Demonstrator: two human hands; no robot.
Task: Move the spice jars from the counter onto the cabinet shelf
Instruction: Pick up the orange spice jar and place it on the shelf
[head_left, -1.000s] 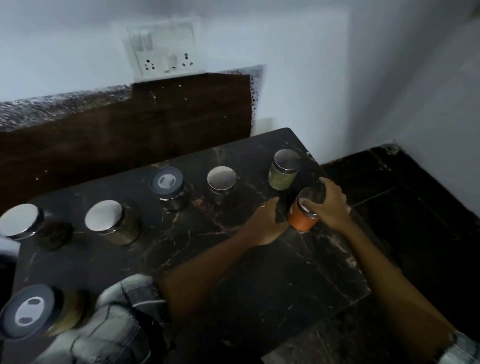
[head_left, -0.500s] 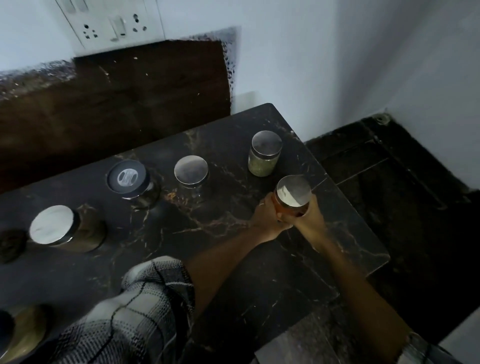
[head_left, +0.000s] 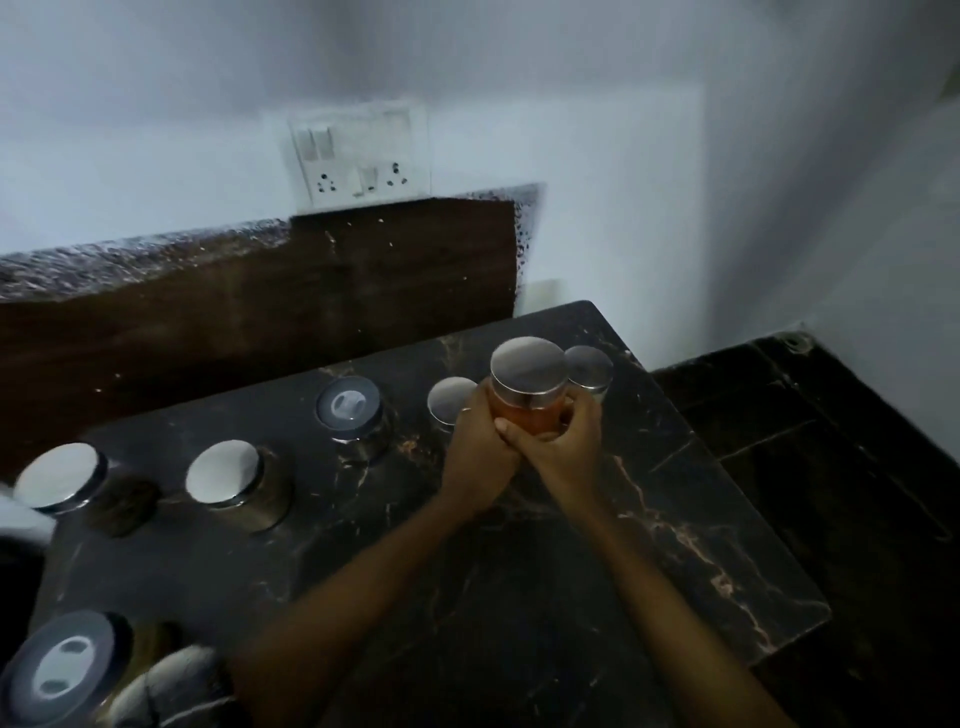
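Observation:
An orange spice jar (head_left: 527, 413) with a silver lid is lifted above the dark marble counter (head_left: 675, 519). My left hand (head_left: 480, 457) and my right hand (head_left: 563, 447) both wrap around its body, fingers overlapping in front. Behind it stand a silver-lidded jar (head_left: 449, 400) and another (head_left: 589, 369) partly hidden. Further left sit a grey-lidded jar (head_left: 350, 410), a silver-lidded jar (head_left: 228, 475) and one (head_left: 57, 478) at the edge. A grey-lidded jar (head_left: 57, 670) is at the bottom left. No cabinet shelf is in view.
A dark wooden backsplash (head_left: 260, 322) runs behind the counter, with a white socket panel (head_left: 358, 156) on the wall above. A dark stone floor (head_left: 831, 441) lies to the right, beyond the counter's edge.
The orange jar went from tilted in my right hand to upright, then rose off the counter with both hands around it. The view tilted up.

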